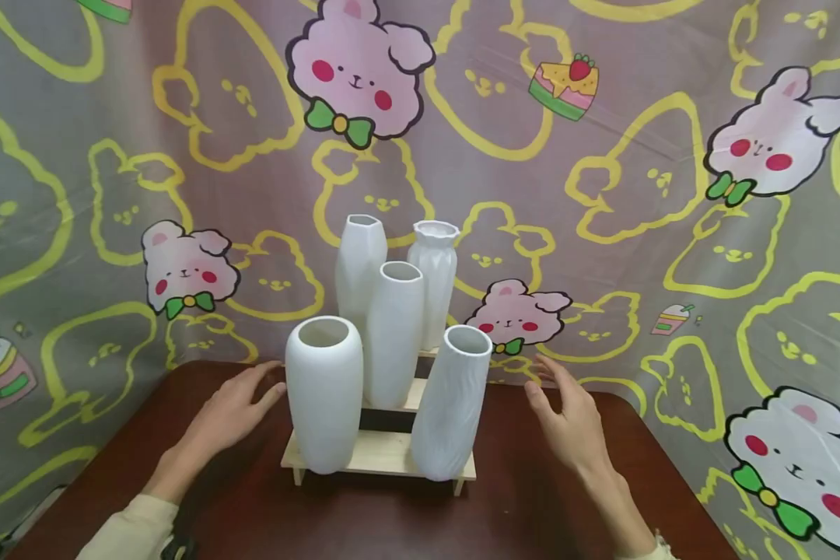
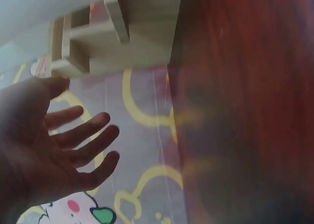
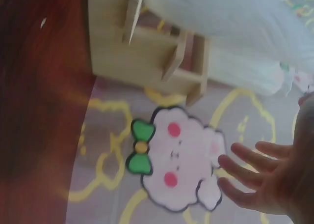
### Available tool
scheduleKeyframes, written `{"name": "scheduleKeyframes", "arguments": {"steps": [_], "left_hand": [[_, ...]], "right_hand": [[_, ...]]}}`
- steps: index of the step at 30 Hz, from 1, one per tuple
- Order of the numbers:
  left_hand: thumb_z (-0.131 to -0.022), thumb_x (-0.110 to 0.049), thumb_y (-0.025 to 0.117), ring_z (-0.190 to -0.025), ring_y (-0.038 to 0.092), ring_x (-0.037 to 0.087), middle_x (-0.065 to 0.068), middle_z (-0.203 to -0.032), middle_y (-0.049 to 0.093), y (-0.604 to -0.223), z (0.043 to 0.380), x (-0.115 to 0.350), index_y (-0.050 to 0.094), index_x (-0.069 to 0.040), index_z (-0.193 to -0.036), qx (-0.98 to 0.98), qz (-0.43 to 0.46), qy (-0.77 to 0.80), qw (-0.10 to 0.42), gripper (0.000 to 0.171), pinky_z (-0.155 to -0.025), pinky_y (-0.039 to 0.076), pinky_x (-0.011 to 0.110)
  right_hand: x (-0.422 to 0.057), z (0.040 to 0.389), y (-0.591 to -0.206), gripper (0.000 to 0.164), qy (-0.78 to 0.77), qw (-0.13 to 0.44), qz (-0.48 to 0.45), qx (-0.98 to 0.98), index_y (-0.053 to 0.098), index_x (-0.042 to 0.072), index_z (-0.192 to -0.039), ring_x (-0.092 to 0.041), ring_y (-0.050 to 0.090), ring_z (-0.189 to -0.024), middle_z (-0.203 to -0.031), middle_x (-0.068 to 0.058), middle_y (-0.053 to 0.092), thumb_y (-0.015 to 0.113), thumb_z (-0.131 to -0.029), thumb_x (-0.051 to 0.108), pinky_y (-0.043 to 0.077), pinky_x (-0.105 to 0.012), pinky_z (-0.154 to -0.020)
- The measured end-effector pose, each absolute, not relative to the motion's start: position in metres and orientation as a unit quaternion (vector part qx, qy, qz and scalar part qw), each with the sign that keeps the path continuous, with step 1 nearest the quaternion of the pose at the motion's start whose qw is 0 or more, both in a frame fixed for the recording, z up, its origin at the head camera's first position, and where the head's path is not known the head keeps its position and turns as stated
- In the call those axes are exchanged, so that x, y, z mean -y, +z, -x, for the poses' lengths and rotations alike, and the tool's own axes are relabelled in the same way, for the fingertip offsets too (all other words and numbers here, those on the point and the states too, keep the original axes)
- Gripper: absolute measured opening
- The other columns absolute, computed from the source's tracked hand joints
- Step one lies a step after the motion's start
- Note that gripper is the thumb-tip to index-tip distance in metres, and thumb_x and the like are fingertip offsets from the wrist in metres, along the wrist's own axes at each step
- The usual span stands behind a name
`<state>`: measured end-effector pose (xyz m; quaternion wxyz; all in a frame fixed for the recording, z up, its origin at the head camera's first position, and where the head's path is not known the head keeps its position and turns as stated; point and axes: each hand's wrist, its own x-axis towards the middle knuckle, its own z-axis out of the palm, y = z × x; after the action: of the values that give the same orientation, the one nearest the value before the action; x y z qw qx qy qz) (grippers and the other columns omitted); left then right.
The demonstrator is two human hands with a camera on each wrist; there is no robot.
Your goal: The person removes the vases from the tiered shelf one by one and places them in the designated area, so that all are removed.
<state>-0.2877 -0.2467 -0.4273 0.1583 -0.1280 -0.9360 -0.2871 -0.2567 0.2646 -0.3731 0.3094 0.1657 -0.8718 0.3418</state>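
My left hand (image 1: pixel 232 406), its fingers relaxed and apart, hovers just left of a smooth white vase (image 1: pixel 324 412) and holds nothing. Over on the right side, my right hand (image 1: pixel 572 424) is also empty, fingers spread, some way from a ribbed white vase (image 1: pixel 451 412) that leans to the right. Both vases stand on the lowest step of a pale wooden tiered stand (image 1: pixel 385 447). One step up is a slim white vase (image 1: pixel 395 334). Behind it are a faceted vase (image 1: pixel 357 260) and a vase with a flared, scalloped rim (image 1: pixel 444 284). The wrist views show the stand's side (image 2: pixel 147 47) beyond the left hand.
A dark reddish-brown table (image 1: pixel 364 521) bears the stand. Close behind and at both sides hangs a grey cloth (image 1: pixel 476 179) printed with cartoon bunnies and yellow outlines. The table's far edge lies near the cloth.
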Motion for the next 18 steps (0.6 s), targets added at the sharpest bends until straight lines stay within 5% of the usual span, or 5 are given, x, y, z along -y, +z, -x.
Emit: {"name": "scheduleKeyframes", "arguments": {"steps": [7,18], "left_hand": [[-0.103,-0.032,0.063,-0.113,0.062,0.040,0.017,-0.120,0.068,-0.436,0.275,0.237,0.067,-0.002,-0.125,0.922,0.137,-0.336,0.136,0.036,-0.089,0.048,0.059],[-0.100,-0.013,0.066,-0.087,0.069,0.028,0.015,-0.107,0.068,-0.437,0.262,0.225,0.063,0.004,-0.126,0.854,0.083,-0.514,-0.023,0.031,-0.070,0.059,0.039]], "right_hand": [[-0.241,0.243,-0.375,0.030,0.402,0.361,-0.224,0.811,0.067,0.010,-0.129,-0.017,0.067,-0.099,-0.111,-0.001,0.072,0.062,-0.100,0.013,0.046,-0.020,-0.085],[-0.215,0.237,-0.376,0.043,0.440,0.325,-0.288,0.786,0.063,0.008,-0.133,-0.027,0.067,-0.097,-0.115,-0.004,0.069,0.070,-0.091,0.008,0.054,-0.037,-0.084]]}}
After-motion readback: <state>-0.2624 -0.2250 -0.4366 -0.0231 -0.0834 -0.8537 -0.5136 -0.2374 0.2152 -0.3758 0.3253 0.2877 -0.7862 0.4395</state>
